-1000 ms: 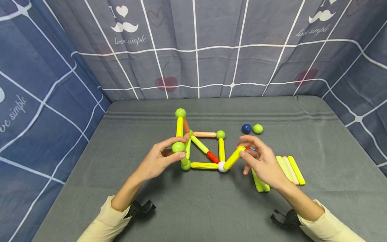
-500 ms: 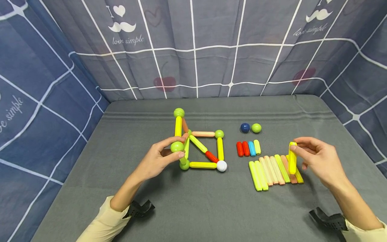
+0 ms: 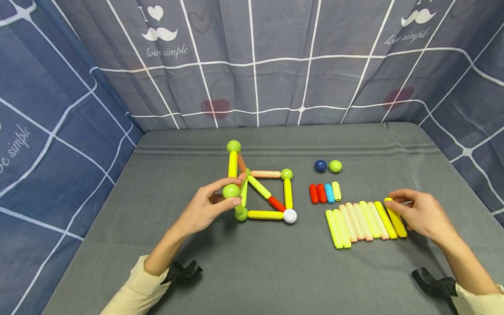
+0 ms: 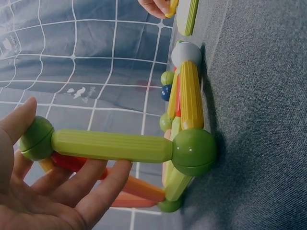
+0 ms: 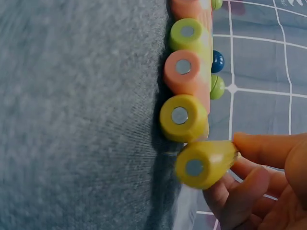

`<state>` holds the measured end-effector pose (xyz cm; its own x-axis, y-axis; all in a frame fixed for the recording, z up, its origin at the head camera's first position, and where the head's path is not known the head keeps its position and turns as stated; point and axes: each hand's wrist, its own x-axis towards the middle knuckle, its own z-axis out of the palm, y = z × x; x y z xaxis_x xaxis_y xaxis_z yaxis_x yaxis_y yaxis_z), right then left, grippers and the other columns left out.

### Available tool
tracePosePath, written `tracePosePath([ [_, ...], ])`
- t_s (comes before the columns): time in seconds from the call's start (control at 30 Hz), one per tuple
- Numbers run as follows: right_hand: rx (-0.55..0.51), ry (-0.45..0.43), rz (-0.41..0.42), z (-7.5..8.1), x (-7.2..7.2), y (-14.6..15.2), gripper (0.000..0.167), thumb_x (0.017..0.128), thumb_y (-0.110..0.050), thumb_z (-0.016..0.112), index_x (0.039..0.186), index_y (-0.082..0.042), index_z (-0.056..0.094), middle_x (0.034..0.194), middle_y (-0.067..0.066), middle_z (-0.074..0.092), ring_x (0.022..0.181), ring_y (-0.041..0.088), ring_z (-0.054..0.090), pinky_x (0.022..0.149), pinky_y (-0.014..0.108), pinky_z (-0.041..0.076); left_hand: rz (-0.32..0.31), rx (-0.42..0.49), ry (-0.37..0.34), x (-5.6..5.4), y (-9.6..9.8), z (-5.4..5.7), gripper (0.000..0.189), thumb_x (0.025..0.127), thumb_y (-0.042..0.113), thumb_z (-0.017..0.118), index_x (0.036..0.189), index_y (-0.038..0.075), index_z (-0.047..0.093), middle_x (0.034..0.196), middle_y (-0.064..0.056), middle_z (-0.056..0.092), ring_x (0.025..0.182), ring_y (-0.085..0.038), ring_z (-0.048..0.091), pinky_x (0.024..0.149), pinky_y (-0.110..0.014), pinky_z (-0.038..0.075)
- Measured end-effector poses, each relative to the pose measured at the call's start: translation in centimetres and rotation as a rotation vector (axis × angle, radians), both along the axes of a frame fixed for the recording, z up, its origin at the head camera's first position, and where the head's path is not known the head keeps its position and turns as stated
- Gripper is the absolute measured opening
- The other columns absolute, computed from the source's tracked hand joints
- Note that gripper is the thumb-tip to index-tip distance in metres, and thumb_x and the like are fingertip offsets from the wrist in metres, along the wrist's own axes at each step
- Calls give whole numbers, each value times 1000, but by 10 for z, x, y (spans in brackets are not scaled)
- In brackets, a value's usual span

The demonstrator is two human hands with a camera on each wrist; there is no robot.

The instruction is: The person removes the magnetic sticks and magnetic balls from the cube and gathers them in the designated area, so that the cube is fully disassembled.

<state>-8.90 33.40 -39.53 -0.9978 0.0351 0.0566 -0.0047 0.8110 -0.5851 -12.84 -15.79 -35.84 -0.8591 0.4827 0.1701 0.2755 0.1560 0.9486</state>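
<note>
My left hand (image 3: 204, 208) grips a light green ball (image 3: 231, 191) at a raised corner of a frame of magnetic sticks and balls. From that ball a green stick (image 4: 112, 145) runs to a lower green ball (image 4: 194, 152). The frame's flat part has a white ball (image 3: 290, 216) at its near right corner and a red stick (image 3: 277, 204) on the diagonal. On the right, my right hand (image 3: 425, 214) pinches a yellow stick (image 3: 397, 221) by its far end. This stick lies at the right end of the row, its near end showing a metal disc in the right wrist view.
A row of long green, peach and yellow sticks (image 3: 356, 223) lies on the grey cloth (image 3: 252, 271). Behind it are short red, blue and green sticks (image 3: 328, 193), then a dark blue ball (image 3: 320, 166) and a green ball (image 3: 335, 166). A curtain (image 3: 283, 87) hangs behind.
My right hand has carried the yellow stick from the white ball rightward and lowered it to the end of the row. My left hand has kept its grip on the green ball.
</note>
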Motion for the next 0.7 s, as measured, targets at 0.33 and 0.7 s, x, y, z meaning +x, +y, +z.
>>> tracePosePath([
  [0.33, 28, -49, 26, -4, -1, 3, 32, 97, -17, 63, 116, 9, 63, 97, 21, 67, 55, 11, 57, 44, 31, 48, -11, 8, 7, -1, 1, 0, 40, 93, 7, 68, 132, 5, 59, 127, -25, 55, 89, -37, 65, 80, -31, 54],
  [0.7, 28, -64, 34, -2, -1, 3, 35, 99, -21, 62, 117, 9, 63, 98, 21, 68, 63, 10, 58, 45, 31, 49, -11, 14, 3, -1, 0, -1, 40, 93, 6, 68, 132, 5, 58, 126, -25, 55, 88, -41, 65, 79, -30, 54],
])
